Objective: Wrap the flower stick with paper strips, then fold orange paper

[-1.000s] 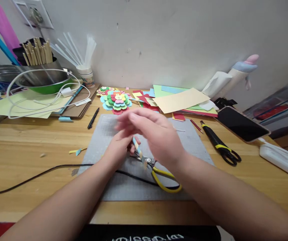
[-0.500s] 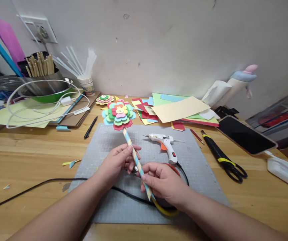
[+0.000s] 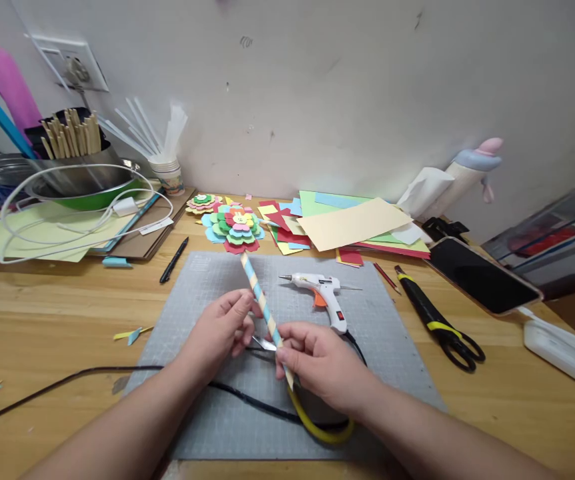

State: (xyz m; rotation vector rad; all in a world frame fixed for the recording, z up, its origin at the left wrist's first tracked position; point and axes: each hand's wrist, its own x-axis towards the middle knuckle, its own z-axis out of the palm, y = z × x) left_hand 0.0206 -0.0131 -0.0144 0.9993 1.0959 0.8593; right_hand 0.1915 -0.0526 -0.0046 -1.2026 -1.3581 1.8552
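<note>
My right hand (image 3: 325, 360) pinches the lower end of a paper flower's blue-and-cream striped stem (image 3: 263, 307). The layered flower head (image 3: 237, 227), in blue, green, red and yellow with a small face in its centre, tilts away toward the wall. Beside the stem's middle is my left hand (image 3: 225, 323), its fingers loosely curled and the thumb off the stem. One fingertip is close behind the stem; contact is unclear. Beneath my right hand are a metal blade (image 3: 264, 343) and a yellow loop (image 3: 320, 435), apparently scissors, mostly hidden.
A white glue gun (image 3: 320, 293) lies on the grey cutting mat (image 3: 207, 427), its black cable crossing the mat. Large black scissors (image 3: 435, 323) and a phone (image 3: 482, 277) lie right. Coloured paper (image 3: 352, 223) and another paper flower (image 3: 203, 203) lie behind; a pen (image 3: 174, 260) lies left.
My left thumb has come off the stem and that hand has shifted slightly left. My right hand still grips the lower stem. The whole view has shifted slightly.
</note>
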